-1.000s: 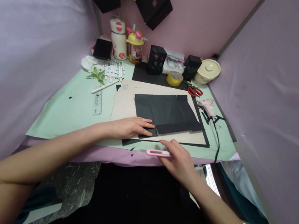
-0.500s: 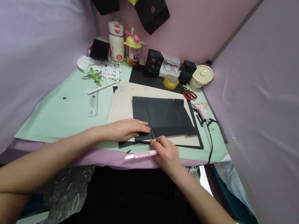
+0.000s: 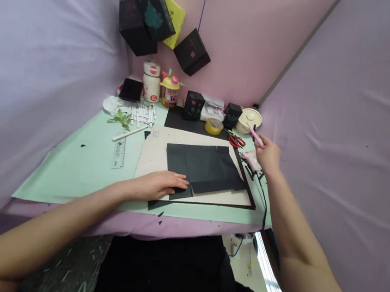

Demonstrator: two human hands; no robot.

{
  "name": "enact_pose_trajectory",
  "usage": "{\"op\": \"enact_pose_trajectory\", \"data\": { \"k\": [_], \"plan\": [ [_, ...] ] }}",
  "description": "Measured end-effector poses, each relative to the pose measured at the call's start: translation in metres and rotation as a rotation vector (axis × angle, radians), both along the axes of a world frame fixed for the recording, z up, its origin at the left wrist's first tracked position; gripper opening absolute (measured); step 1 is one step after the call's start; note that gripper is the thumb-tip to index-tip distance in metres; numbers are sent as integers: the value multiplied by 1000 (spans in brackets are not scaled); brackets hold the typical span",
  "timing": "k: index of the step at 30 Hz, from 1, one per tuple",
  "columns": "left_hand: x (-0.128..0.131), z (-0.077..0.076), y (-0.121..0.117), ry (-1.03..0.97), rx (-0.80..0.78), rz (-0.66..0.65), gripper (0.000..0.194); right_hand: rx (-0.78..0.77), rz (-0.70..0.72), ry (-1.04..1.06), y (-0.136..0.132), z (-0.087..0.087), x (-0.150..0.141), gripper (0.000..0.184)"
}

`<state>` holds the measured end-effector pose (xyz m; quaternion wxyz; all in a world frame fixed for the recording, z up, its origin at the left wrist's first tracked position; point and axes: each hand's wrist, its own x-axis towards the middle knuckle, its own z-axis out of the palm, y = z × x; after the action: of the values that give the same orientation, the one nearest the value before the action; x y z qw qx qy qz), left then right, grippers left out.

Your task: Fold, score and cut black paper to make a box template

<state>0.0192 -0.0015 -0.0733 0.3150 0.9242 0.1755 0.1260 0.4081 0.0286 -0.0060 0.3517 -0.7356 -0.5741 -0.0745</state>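
My left hand (image 3: 161,184) lies flat, fingers stretched out, on the lower left corner of a creased sheet of black card (image 3: 210,166). The card has cut slits and rests on a pale board (image 3: 150,153). My right hand (image 3: 267,157) is raised at the right side, closed around a pink utility knife (image 3: 258,138). A small dark strip (image 3: 254,130) shows at the knife's front end; whether it is stuck to the blade I cannot tell. Below that hand lies a pink glue gun (image 3: 251,161), apart from it.
Red-handled scissors (image 3: 237,142), yellow tape (image 3: 214,126) and a lidded cream bowl (image 3: 249,120) stand toward the back right. At left are white markers (image 3: 141,114), a leafy sprig (image 3: 120,119) and a clear ruler (image 3: 119,154). Black boxes (image 3: 192,52) hang above.
My right hand has moved from the card's front edge up and to the right, carrying the utility knife. My left hand stays on the card. The head view has tilted upward.
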Motion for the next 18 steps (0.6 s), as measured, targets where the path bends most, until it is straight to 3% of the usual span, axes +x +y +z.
{"op": "enact_pose_trajectory", "data": {
  "k": [2, 5, 8, 11, 13, 18],
  "plan": [
    [-1, 0, -2, -20, -14, -9, 43, -80, -24, 16, 13, -4, 10, 45],
    [-1, 7, -1, -35, -2, 40, 36, -202, -5, 61, 13, -18, 9, 34],
    [9, 29, 13, 10, 79, 256, 32, -286, 9, 99, 8, -32, 4, 27],
    [33, 54, 44, 178, 195, 505, 39, -326, 0, 109, 9, -41, 2, 35],
    [54, 62, 68, 238, 205, 591, 46, -333, -24, 96, 13, -45, 2, 39],
    [102, 51, 105, 377, 112, 679, 57, -358, -53, 29, 28, -55, 4, 29]
  ]
}}
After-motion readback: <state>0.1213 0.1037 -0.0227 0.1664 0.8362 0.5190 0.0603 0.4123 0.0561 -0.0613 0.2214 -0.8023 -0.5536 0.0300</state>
